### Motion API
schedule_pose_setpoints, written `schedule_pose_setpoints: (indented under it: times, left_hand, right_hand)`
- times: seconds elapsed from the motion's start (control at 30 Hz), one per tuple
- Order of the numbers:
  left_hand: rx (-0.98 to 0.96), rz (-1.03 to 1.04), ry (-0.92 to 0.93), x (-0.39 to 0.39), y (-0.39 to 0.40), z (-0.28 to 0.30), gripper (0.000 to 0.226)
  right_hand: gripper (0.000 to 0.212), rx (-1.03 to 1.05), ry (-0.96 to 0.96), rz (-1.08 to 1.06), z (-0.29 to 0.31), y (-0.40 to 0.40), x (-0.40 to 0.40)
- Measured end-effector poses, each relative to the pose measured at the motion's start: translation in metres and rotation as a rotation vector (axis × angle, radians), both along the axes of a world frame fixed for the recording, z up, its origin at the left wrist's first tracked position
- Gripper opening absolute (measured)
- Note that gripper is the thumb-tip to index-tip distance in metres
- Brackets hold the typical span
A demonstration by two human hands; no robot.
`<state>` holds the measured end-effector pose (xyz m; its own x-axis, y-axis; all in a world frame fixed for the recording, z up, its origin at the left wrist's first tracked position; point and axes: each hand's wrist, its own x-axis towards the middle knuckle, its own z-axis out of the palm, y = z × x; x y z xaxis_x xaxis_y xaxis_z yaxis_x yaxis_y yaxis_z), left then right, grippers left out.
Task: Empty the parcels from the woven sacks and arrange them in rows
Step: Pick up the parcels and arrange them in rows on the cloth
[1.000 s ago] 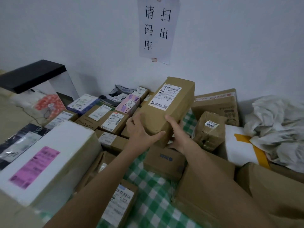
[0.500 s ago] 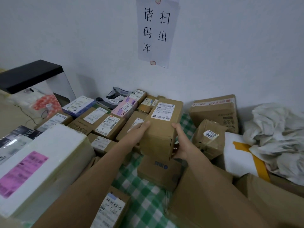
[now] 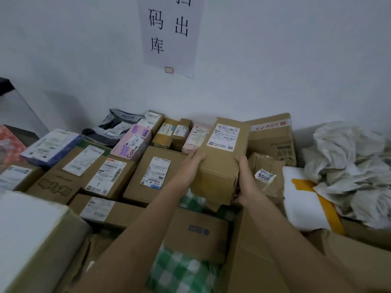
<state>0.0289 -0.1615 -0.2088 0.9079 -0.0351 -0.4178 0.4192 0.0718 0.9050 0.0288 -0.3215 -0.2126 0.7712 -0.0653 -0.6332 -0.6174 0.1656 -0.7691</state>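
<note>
Nearest, green checked cloth (image 3: 179,271) shows between cartons. Beyond it, the left hand (image 3: 191,166) and right hand (image 3: 246,178) hold a tall brown parcel (image 3: 220,163) by its sides, fingers wrapped around its edges, at the right end of the labelled boxes (image 3: 152,172) rowed toward the wall. Crumpled sacks (image 3: 351,166) lie far right.

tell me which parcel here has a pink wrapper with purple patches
The pink parcel printed "Con...ses", in the back row left of the held box; the boxes around it are mostly plain brown cardboard.
</note>
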Motion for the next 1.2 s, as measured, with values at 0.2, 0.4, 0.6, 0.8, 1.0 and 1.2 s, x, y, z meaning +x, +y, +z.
schedule_pose_setpoints:
  times: [0.2,0.4,0.6,0.8,1.0,1.2]
  left_hand:
    - [-0.036,0.075,0.025,-0.001,0.018,-0.023,0.030]
    - [0.069,0.125,-0.013,0.003,0.025,-0.026,0.045]
    - [0.142,0.007,-0.051,0.018,0.015,-0.016,0.049]
    - [0.096,-0.002,-0.034,0.020,0.019,-0.025,0.047]
    - [0.076,-0.031,-0.059,0.023,0.026,-0.028,0.048]
    - [0.090,-0.048,-0.086,0.026,0.026,-0.033,0.054]
  right_hand:
    - [0.074,-0.101,-0.041,0.040,-0.015,0.017,0.003]
    - [0.066,-0.097,0.045,0.163,-0.007,0.031,0.021]
    - [0.061,-0.075,0.006,0.099,0.000,0.022,0.032]
    - [0.091,-0.120,-0.041,0.024,-0.019,0.028,0.034]
    - [0.067,-0.113,-0.045,0.033,-0.023,0.029,0.034]
    - [0.061,-0.053,-0.037,-0.024,-0.035,0.013,0.036]
